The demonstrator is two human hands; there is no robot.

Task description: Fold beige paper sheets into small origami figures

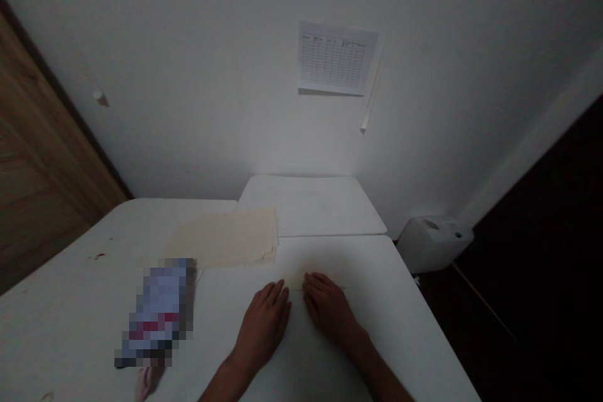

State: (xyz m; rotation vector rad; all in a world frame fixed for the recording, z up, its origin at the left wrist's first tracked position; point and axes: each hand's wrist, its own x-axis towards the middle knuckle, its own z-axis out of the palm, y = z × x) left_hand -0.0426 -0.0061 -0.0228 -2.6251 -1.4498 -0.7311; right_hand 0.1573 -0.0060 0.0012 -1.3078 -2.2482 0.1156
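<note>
Beside table point(389, 289), canister point(433, 251), contents unclear

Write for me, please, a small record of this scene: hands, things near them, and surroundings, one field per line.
Left hand: back up, fingertips at the left end of a thin pale piece; grip unclear
Right hand: back up, fingers over the piece's right part; grip unclear
Surface: white table
Table, left side: layered pale sheets; pixelated bluish thing
Wall: printed sheet with a grid
Beyond table's right edge: white container
</note>
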